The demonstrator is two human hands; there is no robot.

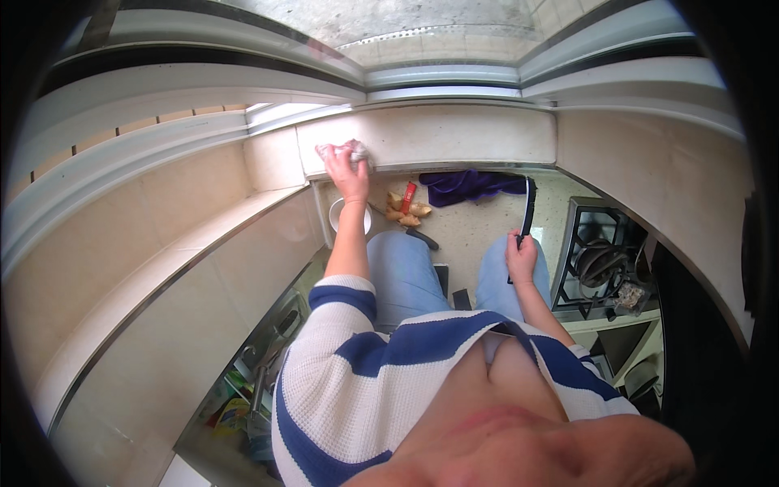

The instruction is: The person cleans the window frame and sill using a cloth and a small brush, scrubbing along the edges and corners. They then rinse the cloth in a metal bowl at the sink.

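Note:
My left hand (348, 176) grips a crumpled whitish cloth (359, 153) and presses it on the pale tiled window ledge (450, 134), near the ledge's left end. My right hand (521, 259) is closed around the handle of a long narrow tool with a black edge and a light strip (529, 201), held upward over my right thigh. Its far end lies beside a dark purple cloth (471, 187) on the speckled counter.
Ginger root pieces (419, 210) with a red packet (409, 196), a white round container (341, 213) and a black handle (422, 238) are between ledge and knees. A gas hob (599, 255) stands right; sliding window frames (444, 91) rise ahead. Sink items lie lower left.

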